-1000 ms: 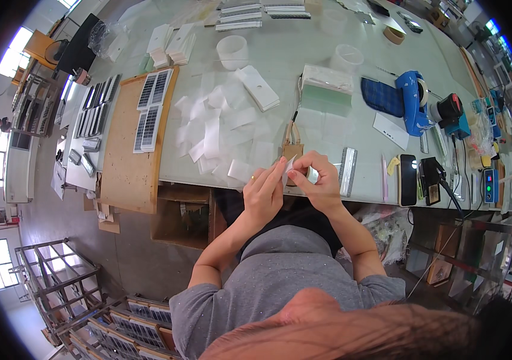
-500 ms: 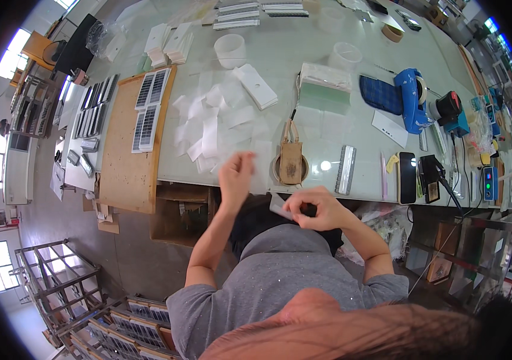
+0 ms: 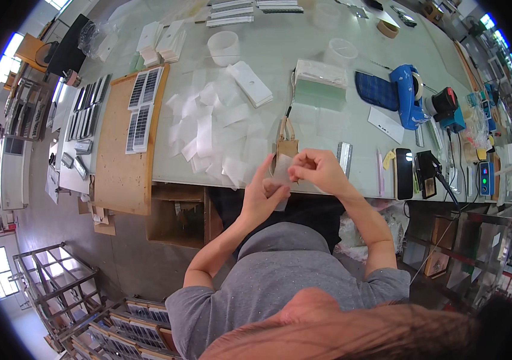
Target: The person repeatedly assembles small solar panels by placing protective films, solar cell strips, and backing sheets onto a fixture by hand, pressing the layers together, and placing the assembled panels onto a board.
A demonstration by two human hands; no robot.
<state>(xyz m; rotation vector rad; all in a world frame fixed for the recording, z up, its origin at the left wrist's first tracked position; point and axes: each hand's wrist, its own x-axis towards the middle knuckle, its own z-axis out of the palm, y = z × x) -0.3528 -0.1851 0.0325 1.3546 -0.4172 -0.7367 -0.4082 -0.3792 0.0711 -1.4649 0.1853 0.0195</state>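
My right hand pinches a small translucent film strip by its edge, above the table's front edge. Beside it, my left hand has its index finger stretched upward and its thumb apart, close to the strip. Part of the strip shows below the left thumb; whether that hand touches it is unclear. Left of my hands lies a loose pile of similar white translucent strips. Just beyond the hands is a brown pad with loop handles, partly hidden by the strip and fingers.
A steel ruler, phone and blue tape dispenser lie to the right. A white card stack and translucent tape roll stand farther back. A wooden board carries dark striped panels at the left.
My left hand has moved right, from near the pile to beside the strip. My right hand has raised the strip over the table edge. Another strip now shows at the pile's near edge.
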